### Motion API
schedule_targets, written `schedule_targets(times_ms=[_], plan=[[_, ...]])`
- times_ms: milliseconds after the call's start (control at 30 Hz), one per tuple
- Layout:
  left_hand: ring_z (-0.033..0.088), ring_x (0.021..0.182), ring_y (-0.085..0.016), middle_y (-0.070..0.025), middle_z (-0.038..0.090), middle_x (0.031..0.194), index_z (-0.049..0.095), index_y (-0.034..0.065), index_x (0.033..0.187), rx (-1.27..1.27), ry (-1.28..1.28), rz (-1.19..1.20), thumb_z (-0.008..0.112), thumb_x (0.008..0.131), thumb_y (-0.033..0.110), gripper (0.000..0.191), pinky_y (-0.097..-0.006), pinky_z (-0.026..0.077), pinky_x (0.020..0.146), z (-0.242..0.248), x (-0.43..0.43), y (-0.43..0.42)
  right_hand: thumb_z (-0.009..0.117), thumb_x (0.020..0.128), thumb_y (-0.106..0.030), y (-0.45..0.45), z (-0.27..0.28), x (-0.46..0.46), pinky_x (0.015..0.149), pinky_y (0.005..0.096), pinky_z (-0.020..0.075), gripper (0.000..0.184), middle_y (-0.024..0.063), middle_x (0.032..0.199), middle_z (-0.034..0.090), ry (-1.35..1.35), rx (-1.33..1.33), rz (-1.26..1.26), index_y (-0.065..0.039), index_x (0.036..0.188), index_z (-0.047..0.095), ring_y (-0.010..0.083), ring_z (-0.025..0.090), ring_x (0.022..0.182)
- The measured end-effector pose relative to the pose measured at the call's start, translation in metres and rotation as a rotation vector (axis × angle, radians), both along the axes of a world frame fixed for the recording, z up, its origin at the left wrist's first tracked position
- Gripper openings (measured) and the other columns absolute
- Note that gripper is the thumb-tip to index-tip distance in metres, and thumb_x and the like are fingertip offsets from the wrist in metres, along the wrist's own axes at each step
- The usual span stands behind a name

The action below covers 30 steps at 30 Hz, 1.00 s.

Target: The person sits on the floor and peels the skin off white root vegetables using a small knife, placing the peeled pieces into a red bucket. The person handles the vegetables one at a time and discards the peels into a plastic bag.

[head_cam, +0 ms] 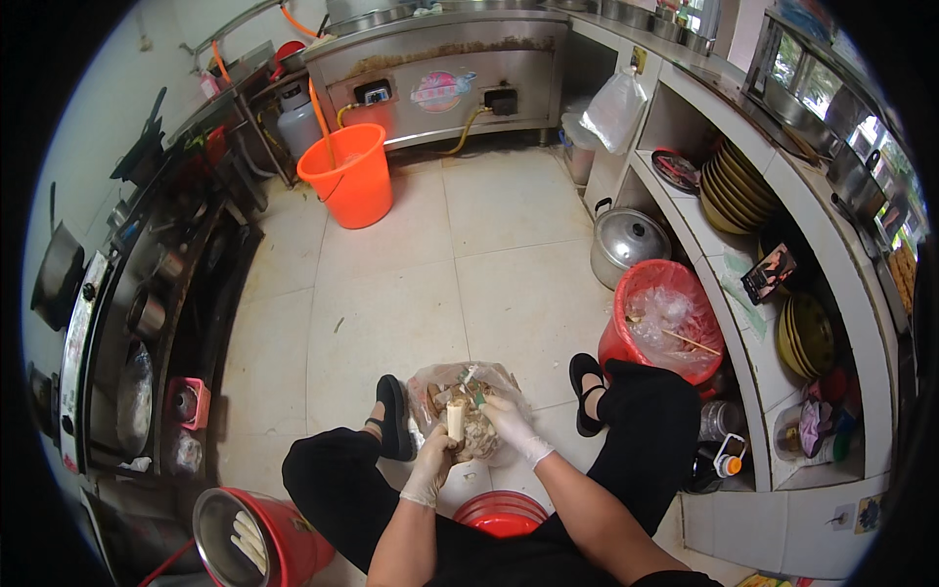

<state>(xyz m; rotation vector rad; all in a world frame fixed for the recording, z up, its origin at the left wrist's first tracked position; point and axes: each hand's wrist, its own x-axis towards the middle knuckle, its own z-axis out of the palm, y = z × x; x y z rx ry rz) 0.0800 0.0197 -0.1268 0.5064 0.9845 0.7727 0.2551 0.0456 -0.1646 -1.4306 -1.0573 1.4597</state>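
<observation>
My left hand (pixel 433 468), in a thin translucent glove, grips a pale, peeled length of vegetable (pixel 455 421), a root or stem, held roughly upright. In my gloved right hand (pixel 512 427) is a small green-handled tool (pixel 479 398), possibly a peeler; its working end is too small to make out. Both hands are over a clear plastic bag (pixel 508 376) on the floor between my feet, filled with brownish and whitish peelings (pixel 480 442). At lower left, several white peeled lengths (pixel 248 541) lie in a metal basin (pixel 209 554) on a red bucket (pixel 297 539).
A red stool or tub (pixel 501 513) is below my forearms. Beside my right knee stands a red bin (pixel 616 330) lined with plastic, near a lidded aluminium pot (pixel 629 242). An orange bucket (pixel 352 183) holds a hose. Shelves (pixel 722 275) with stacked bowls line the right.
</observation>
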Motion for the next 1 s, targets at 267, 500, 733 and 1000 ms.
schedule_targets(times_ms=[267, 500, 733, 1000], plan=[[0.057, 0.078, -0.018, -0.0082, 0.057, 0.095, 0.051, 0.0033, 0.11, 0.114, 0.158, -0.01, 0.049, 0.073, 0.001, 0.037, -0.0307, 0.049, 0.065, 0.0, -0.001, 0.001, 0.053, 0.088, -0.014, -0.006, 0.041, 0.001, 0.076, 0.034, 0.0483, 0.027, 0.0161, 0.092, 0.066, -0.258, 0.31, 0.144, 0.003, 0.107, 0.061, 0.0253, 0.063, 0.084], [0.057, 0.072, -0.016, -0.0069, 0.06, 0.085, 0.056, -0.0003, 0.102, 0.364, 0.537, 0.034, 0.053, 0.075, 0.003, 0.027, -0.0268, 0.046, 0.064, -0.006, 0.008, 0.003, 0.055, 0.086, -0.017, -0.014, 0.059, 0.005, 0.075, 0.0389, 0.0493, 0.025, 0.0191, 0.093, 0.065, -0.545, 0.466, 0.248, -0.002, 0.104, 0.064, 0.0344, 0.062, 0.086], [0.06, 0.094, -0.021, -0.0113, 0.063, 0.098, 0.056, -0.0012, 0.113, 0.393, 0.835, -0.124, 0.05, 0.074, -0.005, 0.04, -0.0304, 0.045, 0.083, -0.002, 0.004, 0.003, 0.055, 0.085, -0.019, -0.02, 0.057, 0.0, 0.076, 0.0404, 0.0507, 0.027, 0.0171, 0.094, 0.066, -0.65, 0.463, 0.272, -0.005, 0.104, 0.066, 0.0326, 0.064, 0.089], [0.062, 0.099, -0.023, -0.0136, 0.065, 0.105, 0.057, 0.0, 0.116, 0.444, 0.717, -0.028, 0.053, 0.075, -0.007, 0.042, -0.0316, 0.046, 0.088, 0.0, 0.004, 0.006, 0.053, 0.086, -0.025, -0.02, 0.026, 0.007, 0.077, 0.0426, 0.0493, 0.028, 0.0173, 0.095, 0.066, -0.704, 0.266, 0.134, -0.007, 0.103, 0.066, 0.0333, 0.063, 0.088]])
